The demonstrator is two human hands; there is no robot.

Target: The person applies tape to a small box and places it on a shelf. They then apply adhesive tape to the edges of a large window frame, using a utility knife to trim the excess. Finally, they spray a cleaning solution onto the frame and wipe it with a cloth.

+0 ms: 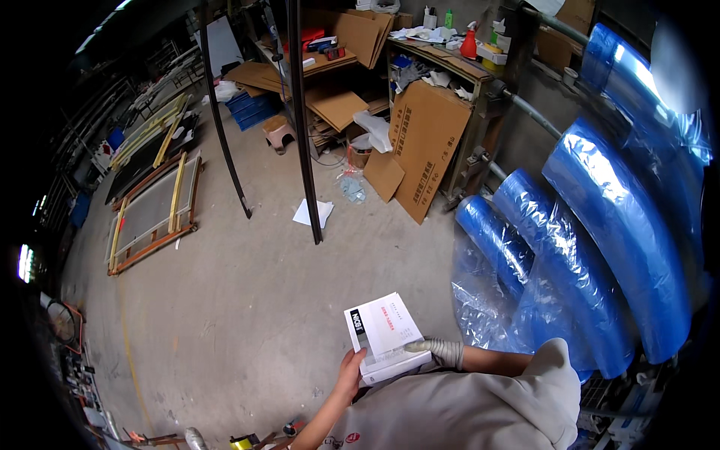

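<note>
Left hand (pixel 349 370) holds a white, black-labelled, red-printed box (pixel 381 335).

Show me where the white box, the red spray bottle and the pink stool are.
White box (pixel 384 324): head view, on its large printed face.
Red spray bottle (pixel 469 47): head view, on its body.
Pink stool (pixel 280 136): head view, on its side below the seat.
</note>
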